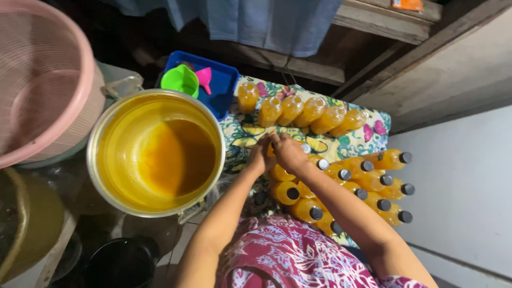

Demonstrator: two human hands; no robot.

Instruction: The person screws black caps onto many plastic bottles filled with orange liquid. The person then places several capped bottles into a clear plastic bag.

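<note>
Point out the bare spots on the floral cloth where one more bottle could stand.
Free: the floral cloth strip between the uncapped orange bottles and the black-capped orange bottles. Crowded: around both hands and beside the big steel pot.

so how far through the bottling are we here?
Well along, by the look of it. Done: a cluster of capped bottles with dark lids stands at the right of the patterned cloth. In hand: left hand and right hand meet over one bottle, mostly hidden, so the grip is unclear. Left: six uncapped bottles in the back row, and the pot holds yellow liquid.
</note>
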